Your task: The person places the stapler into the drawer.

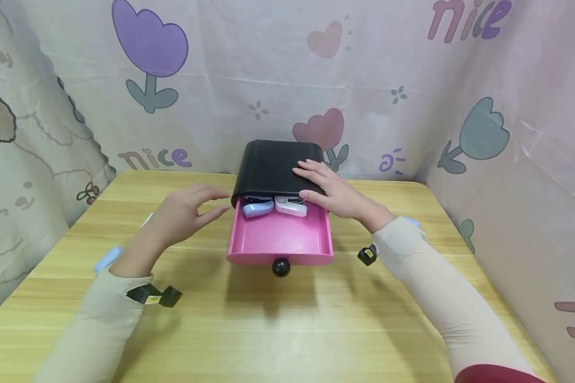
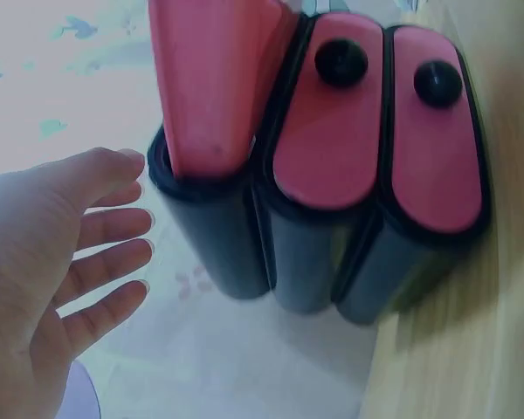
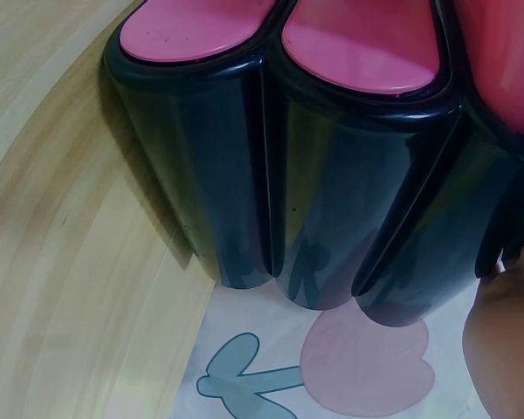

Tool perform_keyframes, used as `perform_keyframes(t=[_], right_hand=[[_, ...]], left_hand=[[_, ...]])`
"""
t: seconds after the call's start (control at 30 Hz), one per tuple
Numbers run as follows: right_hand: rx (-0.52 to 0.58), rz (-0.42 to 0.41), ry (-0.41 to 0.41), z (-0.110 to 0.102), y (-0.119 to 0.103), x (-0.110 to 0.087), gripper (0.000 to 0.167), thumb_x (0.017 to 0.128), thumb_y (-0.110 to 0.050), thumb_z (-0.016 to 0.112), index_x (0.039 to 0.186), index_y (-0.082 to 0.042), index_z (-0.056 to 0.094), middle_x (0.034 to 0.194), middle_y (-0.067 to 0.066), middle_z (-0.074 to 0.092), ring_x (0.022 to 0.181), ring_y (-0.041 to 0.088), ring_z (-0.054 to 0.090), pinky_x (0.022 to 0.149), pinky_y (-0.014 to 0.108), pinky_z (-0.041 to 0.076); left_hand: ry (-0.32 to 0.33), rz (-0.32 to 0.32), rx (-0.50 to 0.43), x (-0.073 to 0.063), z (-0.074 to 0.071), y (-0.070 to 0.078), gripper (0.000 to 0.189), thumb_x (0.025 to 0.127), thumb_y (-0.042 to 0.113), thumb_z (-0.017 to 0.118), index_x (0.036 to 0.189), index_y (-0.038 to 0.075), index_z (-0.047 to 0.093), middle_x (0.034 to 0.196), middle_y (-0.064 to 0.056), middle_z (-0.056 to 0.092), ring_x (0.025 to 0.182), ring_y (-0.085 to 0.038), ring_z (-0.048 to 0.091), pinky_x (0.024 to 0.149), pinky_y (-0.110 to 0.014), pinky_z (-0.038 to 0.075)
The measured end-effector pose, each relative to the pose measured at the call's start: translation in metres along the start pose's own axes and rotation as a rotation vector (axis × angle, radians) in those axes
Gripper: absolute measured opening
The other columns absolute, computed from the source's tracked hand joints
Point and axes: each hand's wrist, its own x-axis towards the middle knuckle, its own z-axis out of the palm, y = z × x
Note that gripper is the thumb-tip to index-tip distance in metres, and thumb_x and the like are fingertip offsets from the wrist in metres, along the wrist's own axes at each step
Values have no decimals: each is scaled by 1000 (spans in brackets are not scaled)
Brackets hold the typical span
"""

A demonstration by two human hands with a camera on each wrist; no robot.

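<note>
A black drawer cabinet (image 1: pixel 273 167) with three pink drawers stands on the table. Its top drawer (image 1: pixel 280 239) is pulled out, showing a round black knob (image 1: pixel 281 267). At the back of that drawer lie a glossy blue rounded item (image 1: pixel 258 208) and a white one (image 1: pixel 291 206), side by side and partly hidden under the cabinet's top. My right hand (image 1: pixel 335 192) rests on the right front of the cabinet top, fingers spread. Beside the left front corner is my left hand (image 1: pixel 182 210), thumb and fingers apart, holding nothing; the left wrist view shows a gap between it and the cabinet.
On the wooden table (image 1: pixel 278 340), a light blue item (image 1: pixel 107 259) lies by the left wrist. A small white edge (image 1: pixel 147 219) shows behind the left hand, and another blue item (image 1: pixel 412 221) lies behind the right wrist. A printed curtain (image 1: pixel 249 69) hangs behind the table.
</note>
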Motion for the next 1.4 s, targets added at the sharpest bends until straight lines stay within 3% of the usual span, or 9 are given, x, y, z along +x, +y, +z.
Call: perform_keyframes(t=[0.23, 0.37, 0.5, 0.73, 1.0, 1.4], right_hand=[[-2, -7, 3, 1, 2, -1, 61, 99, -48, 50, 152, -21, 37, 160, -1, 23, 149, 20, 10, 119, 44, 3], [-5, -7, 7, 1, 2, -1, 60, 99, -47, 51, 152, -21, 38, 160, -1, 23, 149, 19, 10, 119, 43, 3], [-2, -8, 10, 0, 1, 0, 60, 99, -46, 51, 152, -20, 38, 160, 0, 24, 148, 18, 10, 120, 43, 3], [-10, -14, 9, -1, 1, 2, 60, 99, -46, 51, 151, -19, 39, 160, 0, 25, 148, 19, 11, 119, 43, 4], [-1, 4, 6, 1, 1, 0, 61, 99, -48, 50, 152, -21, 38, 160, -1, 24, 149, 19, 10, 119, 48, 6], [8, 10, 14, 1, 1, 0, 60, 99, -47, 52, 152, -21, 38, 160, -1, 24, 148, 16, 10, 119, 43, 5]], left_hand=[[-136, -203, 2, -21, -11, -20, 37, 89, 22, 74, 122, 7, 66, 121, -14, 66, 115, -35, 58, 97, -55, 45], [-205, -274, -12, -35, -19, -34, 42, 93, 27, 68, 128, 4, 60, 128, -19, 60, 121, -39, 51, 100, -59, 39], [-242, -329, -14, -53, -28, -51, 47, 96, 30, 65, 131, 0, 56, 131, -23, 56, 124, -44, 46, 101, -61, 35], [-305, -496, -43, -84, -37, -81, 62, 96, 39, 62, 139, -2, 47, 140, -29, 46, 129, -50, 37, 100, -66, 30], [-354, -550, -31, -103, -29, -104, 67, 97, 38, 61, 142, -7, 41, 141, -36, 38, 126, -58, 33, 100, -71, 26], [-447, -668, -10, -110, -21, -120, 81, 99, 49, 52, 147, -11, 27, 141, -42, 31, 124, -63, 30, 100, -73, 23]])
